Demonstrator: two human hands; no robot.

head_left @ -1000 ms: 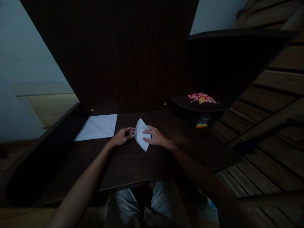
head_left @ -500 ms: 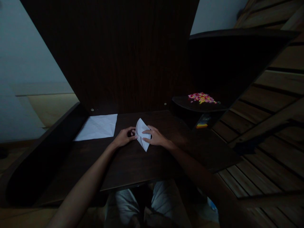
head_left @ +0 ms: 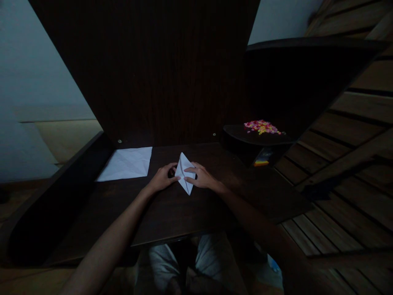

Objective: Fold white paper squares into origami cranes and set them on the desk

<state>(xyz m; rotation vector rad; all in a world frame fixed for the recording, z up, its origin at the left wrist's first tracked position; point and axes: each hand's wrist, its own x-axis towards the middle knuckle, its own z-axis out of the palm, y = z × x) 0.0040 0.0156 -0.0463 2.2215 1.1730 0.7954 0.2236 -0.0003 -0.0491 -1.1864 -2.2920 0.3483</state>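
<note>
A folded piece of white paper [head_left: 183, 164], diamond-shaped with a crease down its middle, is held between both hands above the dark desk [head_left: 166, 217]. My left hand [head_left: 164, 177] grips its left corner, thumb on top and the other fingers curled behind, partly hidden. From the right, my right hand [head_left: 201, 175] holds the paper, with thumb and a finger lying across its face. The paper's upper and lower points stick out free of the fingers.
A larger creased white sheet [head_left: 127, 164] lies at the desk's back left. Small pink, red and yellow pieces [head_left: 262, 127] are heaped on a corner shelf [head_left: 242, 137] at right. Below that shelf sits a small item with a yellow edge [head_left: 260, 163]. A dark side panel [head_left: 61, 196] bounds the left.
The left side of the folded paper has come down flatter, so its shape is now a more even diamond. My left thumb has moved slightly right onto its face. My right hand stays nearly still.
</note>
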